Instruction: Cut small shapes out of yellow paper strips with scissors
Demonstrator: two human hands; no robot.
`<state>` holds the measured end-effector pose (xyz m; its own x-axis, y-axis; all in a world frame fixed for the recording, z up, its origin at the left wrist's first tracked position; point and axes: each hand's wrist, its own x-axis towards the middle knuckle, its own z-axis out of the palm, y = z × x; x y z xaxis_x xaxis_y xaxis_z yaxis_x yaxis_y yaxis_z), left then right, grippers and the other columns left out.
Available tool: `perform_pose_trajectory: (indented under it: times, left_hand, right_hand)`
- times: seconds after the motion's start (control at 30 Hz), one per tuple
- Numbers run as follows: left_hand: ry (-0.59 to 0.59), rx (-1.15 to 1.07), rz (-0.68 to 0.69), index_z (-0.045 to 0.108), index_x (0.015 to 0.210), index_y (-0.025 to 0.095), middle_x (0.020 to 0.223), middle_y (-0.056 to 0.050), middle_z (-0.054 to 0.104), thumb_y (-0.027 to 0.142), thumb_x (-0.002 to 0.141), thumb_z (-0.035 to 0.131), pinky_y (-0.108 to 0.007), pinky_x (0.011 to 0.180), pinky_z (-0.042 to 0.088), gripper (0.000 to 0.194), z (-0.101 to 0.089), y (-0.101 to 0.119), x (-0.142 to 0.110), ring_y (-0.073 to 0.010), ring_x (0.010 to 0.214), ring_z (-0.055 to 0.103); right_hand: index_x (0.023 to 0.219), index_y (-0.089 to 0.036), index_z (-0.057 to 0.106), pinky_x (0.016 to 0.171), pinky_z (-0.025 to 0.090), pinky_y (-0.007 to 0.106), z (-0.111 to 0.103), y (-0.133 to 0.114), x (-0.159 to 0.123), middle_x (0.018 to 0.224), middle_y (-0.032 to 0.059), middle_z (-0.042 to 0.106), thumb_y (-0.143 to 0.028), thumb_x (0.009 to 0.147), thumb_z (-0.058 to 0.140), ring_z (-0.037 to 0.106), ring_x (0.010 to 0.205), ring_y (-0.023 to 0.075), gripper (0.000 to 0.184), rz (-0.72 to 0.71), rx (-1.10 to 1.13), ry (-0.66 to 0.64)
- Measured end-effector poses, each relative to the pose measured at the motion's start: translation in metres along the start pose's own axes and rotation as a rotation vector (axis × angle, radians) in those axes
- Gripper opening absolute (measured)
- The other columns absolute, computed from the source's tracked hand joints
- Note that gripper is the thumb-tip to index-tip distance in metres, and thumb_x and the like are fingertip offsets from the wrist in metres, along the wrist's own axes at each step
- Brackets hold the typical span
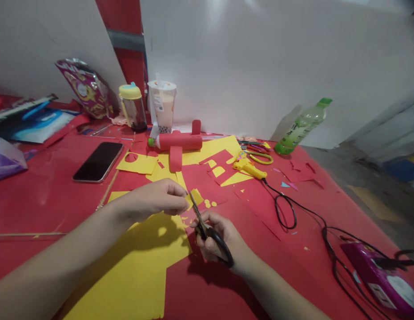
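My left hand [153, 201] is closed in a pinch on a small yellow paper piece [187, 204], held above a large yellow sheet [133, 266]. My right hand [217, 242] grips black-handled scissors [207, 229], whose blades point up and away into the small yellow piece. Small yellow cut circles [209, 204] lie on the red paper [207, 182] just beyond the blades.
A phone [98, 162] lies to the left. At the back stand a yellow-lidded cup [133, 106], a bubble tea cup [162, 106], a red paper roll [180, 141] and a green bottle [302, 126]. A yellow glue gun [247, 168] with a black cord [287, 209] lies right, near a purple device [380, 275].
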<state>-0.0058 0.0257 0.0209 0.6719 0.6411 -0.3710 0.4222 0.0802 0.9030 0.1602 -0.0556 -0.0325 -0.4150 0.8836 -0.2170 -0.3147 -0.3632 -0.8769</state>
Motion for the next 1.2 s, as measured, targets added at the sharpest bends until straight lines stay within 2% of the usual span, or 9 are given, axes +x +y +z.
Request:
perform_pose_trajectory:
  times: [0.1,0.23,0.43,0.6,0.73,0.83,1.03,1.13,1.2]
  left_hand:
    - [-0.007,-0.008,0.0,0.036,0.044,0.016,0.045,0.005,0.033,0.02,0.063,0.047,-0.022,0.044,0.02,0.022,-0.001,-0.001,0.0,-0.0059,0.044,0.027]
    - [-0.017,-0.008,0.012,0.035,0.043,0.016,0.044,0.006,0.032,0.019,0.063,0.048,-0.021,0.043,0.02,0.024,-0.001,0.0,0.0,-0.0058,0.044,0.027]
    - [-0.043,0.026,0.025,0.032,0.044,0.016,0.045,0.006,0.028,0.017,0.062,0.045,-0.022,0.043,0.018,0.022,-0.001,-0.001,0.002,-0.0059,0.044,0.023]
    - [-0.155,0.157,0.037,0.03,0.046,0.017,0.047,0.006,0.02,0.016,0.06,0.041,-0.023,0.042,0.014,0.018,0.008,-0.006,0.004,-0.0062,0.044,0.018]
    - [-0.285,0.195,0.063,0.032,0.048,0.017,0.048,0.006,0.02,0.014,0.058,0.038,-0.023,0.041,0.013,0.012,0.017,-0.006,0.006,-0.006,0.043,0.018]
    - [-0.328,0.211,0.077,0.031,0.048,0.017,0.048,0.006,0.021,0.014,0.057,0.039,-0.022,0.04,0.015,0.013,0.021,-0.006,0.007,-0.0062,0.043,0.019]
    - [-0.321,0.35,0.109,0.03,0.048,0.018,0.047,0.006,0.022,0.016,0.059,0.041,-0.022,0.039,0.016,0.015,0.02,-0.009,0.006,-0.0068,0.042,0.02]
    - [-0.246,0.397,0.148,0.031,0.048,0.018,0.047,0.006,0.023,0.015,0.06,0.042,-0.022,0.04,0.016,0.017,0.016,-0.007,0.005,-0.0069,0.042,0.021]
    - [-0.169,0.426,0.155,0.031,0.048,0.017,0.047,0.006,0.024,0.017,0.063,0.043,-0.021,0.041,0.018,0.019,0.014,-0.005,0.005,-0.0069,0.043,0.023]
  right_hand:
    - [0.074,-0.016,0.048,0.032,0.025,0.015,0.0,0.001,0.0,0.046,-0.0098,0.045,-0.045,0.046,0.074,0.033,0.031,0.001,0.047,0.022,-0.019,0.04]
    - [0.071,-0.016,0.049,0.031,0.026,0.013,0.001,0.001,0.002,0.043,-0.0112,0.046,-0.029,0.047,0.075,0.033,0.029,0.0003,0.038,0.043,-0.034,0.111]
    - [0.075,-0.017,0.047,0.027,0.024,0.014,0.004,-0.001,0.005,0.041,-0.0118,0.046,-0.034,0.05,0.073,0.036,0.024,0.002,0.04,-0.037,0.024,0.165]
    - [0.082,-0.02,0.045,0.038,0.037,0.018,0.001,0.004,0.006,0.053,-0.0078,0.054,-0.025,0.056,0.072,0.049,0.037,0.0061,0.039,-0.182,-0.002,0.224]
    - [0.083,-0.021,0.043,0.046,0.041,0.021,0.0,0.007,0.005,0.061,-0.0057,0.057,-0.018,0.057,0.071,0.051,0.046,0.0077,0.038,-0.165,-0.072,0.257]
    - [0.084,-0.021,0.043,0.05,0.041,0.021,-0.001,0.007,0.004,0.064,-0.0056,0.055,-0.014,0.057,0.07,0.051,0.051,0.0078,0.038,-0.153,-0.134,0.236]
    - [0.083,-0.021,0.043,0.056,0.04,0.021,0.002,0.009,0.004,0.064,-0.0057,0.052,-0.012,0.055,0.07,0.05,0.057,0.0082,0.039,-0.155,-0.19,0.222]
    - [0.083,-0.021,0.042,0.048,0.039,0.021,0.002,0.01,0.006,0.063,-0.006,0.052,-0.016,0.058,0.069,0.048,0.05,0.0074,0.037,-0.167,-0.161,0.273]
    - [0.084,-0.022,0.041,0.042,0.036,0.019,0.002,0.008,0.008,0.06,-0.0071,0.051,-0.019,0.058,0.068,0.045,0.045,0.0066,0.037,-0.167,-0.106,0.36]
